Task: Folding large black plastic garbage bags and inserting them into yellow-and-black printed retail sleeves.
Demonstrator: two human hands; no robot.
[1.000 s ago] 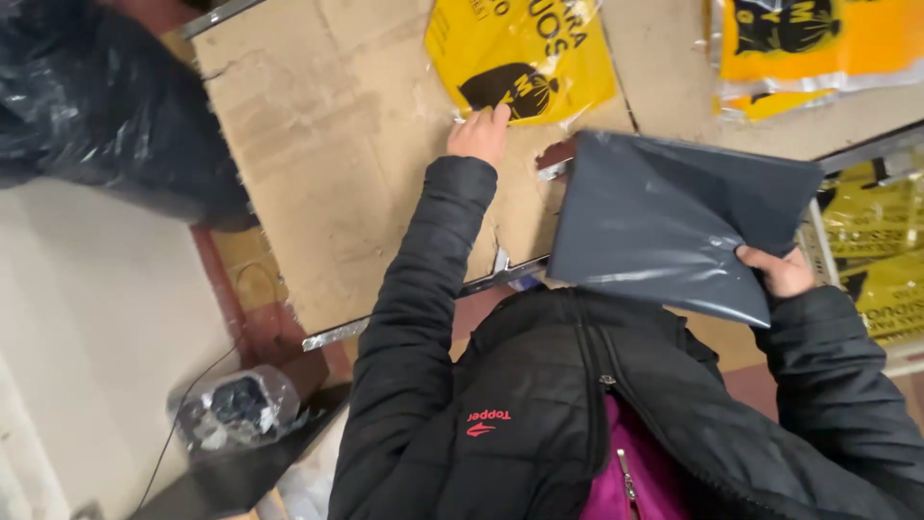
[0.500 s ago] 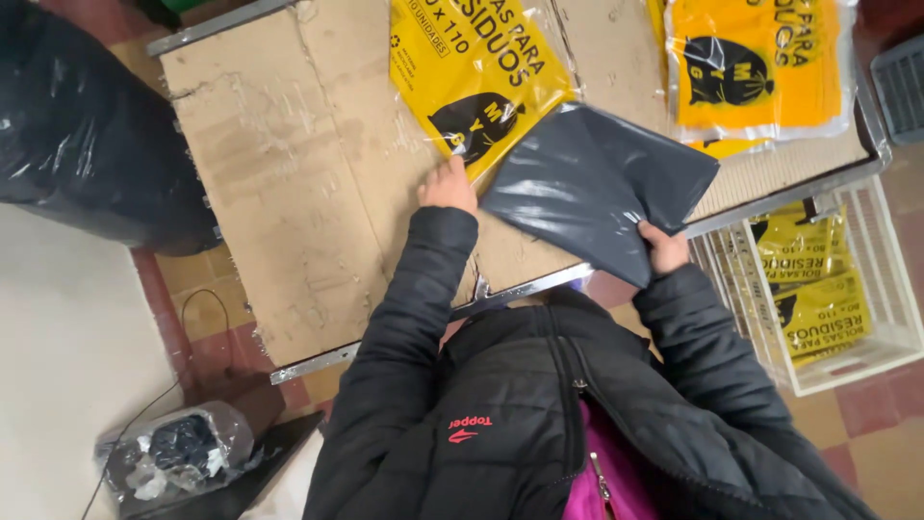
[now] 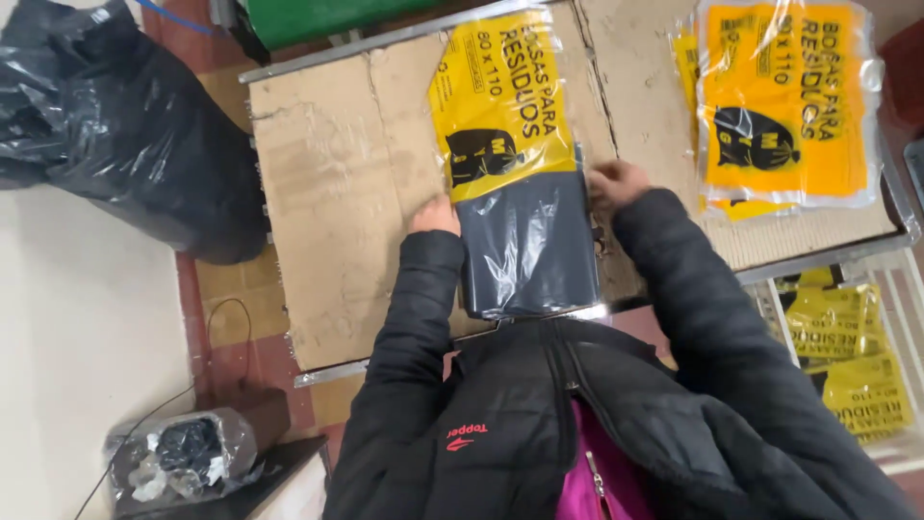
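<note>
Left grip (image 3: 435,216) flat, open, pressing left edge of clear packet (image 3: 520,169) holding folded dark bags. Right grip (image 3: 616,181) at right edge, fingers curled, closure unclear. Packet between grips on cardboard-covered bench (image 3: 327,193). Risk: slick film slips, dark fold slides out crooked.

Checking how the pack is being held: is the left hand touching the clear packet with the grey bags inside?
Touching. The head view shows the left hand pressed against the left edge of the packet, with no gap between them.
</note>
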